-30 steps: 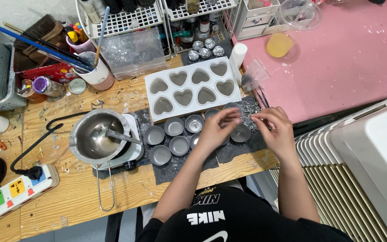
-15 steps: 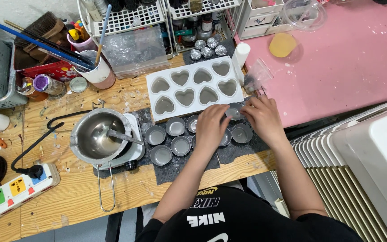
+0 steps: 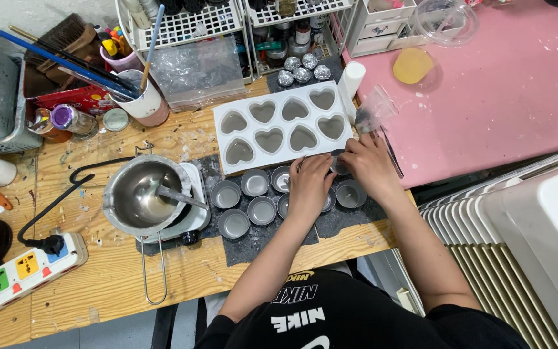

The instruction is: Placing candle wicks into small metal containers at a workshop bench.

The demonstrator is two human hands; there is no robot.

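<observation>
Nearest to me, my two arms reach out over the wooden table (image 3: 98,284). My left hand (image 3: 311,184) lies over the little round metal cups (image 3: 253,197) that stand close together on the dark mat (image 3: 259,242). My right hand (image 3: 369,161) is just beside it, and both hands meet at one small cup (image 3: 338,167) at the far edge of the mat, next to the white heart mold (image 3: 279,126). The fingertips of both hands touch that cup, but I cannot tell if they pinch it or only rest on it. I think the pouring is mostly done: the cups that I can see look filled with grey stuff, and all eight hearts in the mold look filled too. The cup under my fingers looks like the one being worked on. To the left sits the metal melting pot (image 3: 140,197) with a spoon in it, and there is little left inside. Farther back stand a cup of brushes (image 3: 140,100), white wire racks (image 3: 182,26) and a pink table (image 3: 485,84).
</observation>
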